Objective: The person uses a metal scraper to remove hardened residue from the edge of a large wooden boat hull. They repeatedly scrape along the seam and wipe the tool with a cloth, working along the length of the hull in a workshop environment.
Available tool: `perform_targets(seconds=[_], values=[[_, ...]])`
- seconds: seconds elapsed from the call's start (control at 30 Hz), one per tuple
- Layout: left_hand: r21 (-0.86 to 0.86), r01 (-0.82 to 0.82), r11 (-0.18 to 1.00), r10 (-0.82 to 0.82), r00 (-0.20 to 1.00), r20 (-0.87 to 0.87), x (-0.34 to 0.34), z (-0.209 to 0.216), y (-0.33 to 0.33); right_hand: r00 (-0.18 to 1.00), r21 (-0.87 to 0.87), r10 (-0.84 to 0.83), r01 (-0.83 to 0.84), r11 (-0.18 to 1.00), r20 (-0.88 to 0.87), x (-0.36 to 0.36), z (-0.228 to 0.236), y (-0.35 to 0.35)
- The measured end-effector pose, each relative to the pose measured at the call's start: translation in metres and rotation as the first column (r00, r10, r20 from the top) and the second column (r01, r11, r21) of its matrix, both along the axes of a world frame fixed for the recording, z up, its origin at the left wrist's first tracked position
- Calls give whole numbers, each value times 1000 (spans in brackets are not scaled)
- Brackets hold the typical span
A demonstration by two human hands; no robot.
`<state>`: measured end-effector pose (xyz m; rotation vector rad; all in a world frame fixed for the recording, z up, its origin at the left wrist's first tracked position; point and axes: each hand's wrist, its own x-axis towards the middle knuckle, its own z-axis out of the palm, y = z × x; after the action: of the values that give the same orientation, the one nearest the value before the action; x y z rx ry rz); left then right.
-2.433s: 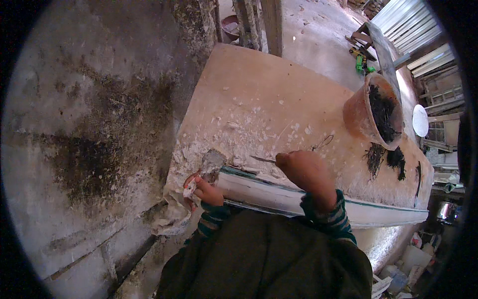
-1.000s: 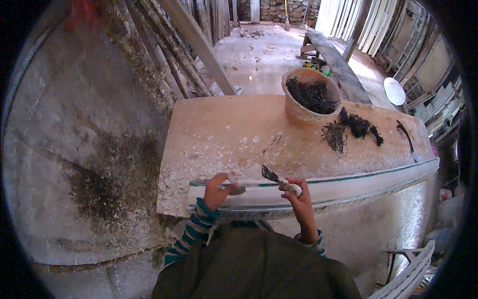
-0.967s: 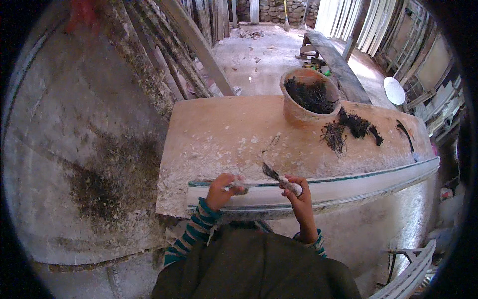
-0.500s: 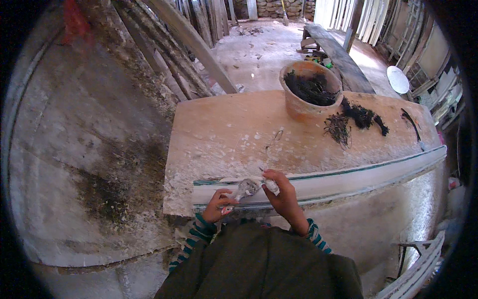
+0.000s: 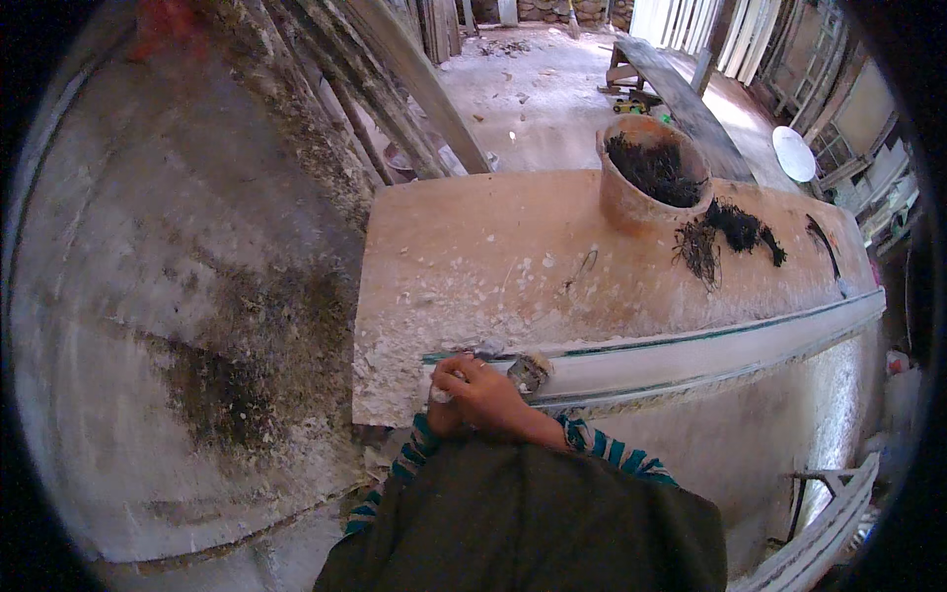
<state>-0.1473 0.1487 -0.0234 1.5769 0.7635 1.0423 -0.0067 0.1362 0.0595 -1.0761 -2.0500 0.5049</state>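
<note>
Over the left end of a long white strip (image 5: 671, 350) with green edges, my two hands come together. My left hand (image 5: 444, 419) is mostly covered by the right one. A plaster-caked brush (image 5: 530, 373) sticks out to the right from under the hands, its handle hidden; my left hand appears closed on it. Across the left hand lies my right hand (image 5: 488, 397), its fingers curled. A whitish lump (image 5: 441, 396) shows by its fingertips, too covered to name. A small grey piece (image 5: 488, 347) sits just beyond the knuckles.
The strip lies along the near edge of a plaster-spattered wooden board (image 5: 473, 227). On the board stand a clay-coloured bucket (image 5: 631, 202) of dark fibres and a loose dark fibre clump (image 5: 735, 227). Leaning timbers (image 5: 414, 89) rise at left; a bench (image 5: 681, 99) stands beyond.
My hands were apart, the brush in the left and a whitish lump in the right. The right hand has moved left across the left hand. The view has shifted slightly.
</note>
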Motion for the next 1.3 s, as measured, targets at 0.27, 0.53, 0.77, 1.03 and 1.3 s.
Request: perform_targets(seconds=[0.27, 0.53, 0.77, 1.03, 1.3], values=[[-403, 80, 912, -135, 985, -110, -66, 38, 41, 991, -487, -111, 130, 864, 69, 2, 11, -13], [-483, 583, 653, -657, 753, 22, -104, -4, 122, 868, -692, -279, 497, 523, 412, 19, -23, -45], [-662, 678, 319, -499, 714, 491, -94, -3, 135, 875, -616, -277, 479, 626, 398, 17, -58, -66], [-676, 564, 474, -684, 720, 121, -115, -9, 161, 826, -423, -494, 564, 709, 273, 14, -60, -76], [-655, 494, 571, -776, 585, -236, -80, 9, 162, 481, -376, -829, 739, 559, -288, 35, -59, -84]])
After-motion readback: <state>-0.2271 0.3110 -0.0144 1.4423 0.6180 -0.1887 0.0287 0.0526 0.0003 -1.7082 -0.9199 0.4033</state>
